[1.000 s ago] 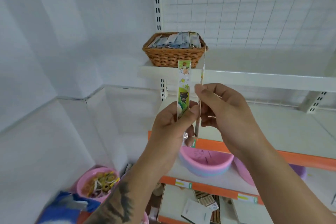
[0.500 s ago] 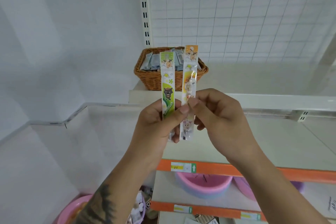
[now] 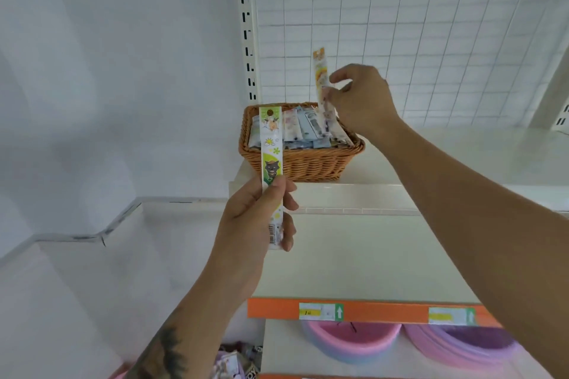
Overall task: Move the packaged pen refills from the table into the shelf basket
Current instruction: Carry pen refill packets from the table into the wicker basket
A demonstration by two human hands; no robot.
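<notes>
Bare forearms, no sleeves, dark tattoo (image 3: 160, 354) on left forearm, short nails.

A green cartoon-printed refill pack (image 3: 271, 160), an orange-topped refill pack (image 3: 320, 83), a tan woven basket (image 3: 301, 163), orange shelf edging (image 3: 369, 312).

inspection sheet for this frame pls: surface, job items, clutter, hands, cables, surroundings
Surface: white shelf carries the wicker basket.
Job's things: green refill pack upright, short of the basket; orange refill pack over the basket; more packs already inside.
Clutter: pink basin and purple basin on a lower shelf.
Grippers: left hand grips the green pack; right hand pinches the orange pack.
Cables: nothing seen.
Surroundings: wire grid panel, white wall, orange price strip.
</notes>
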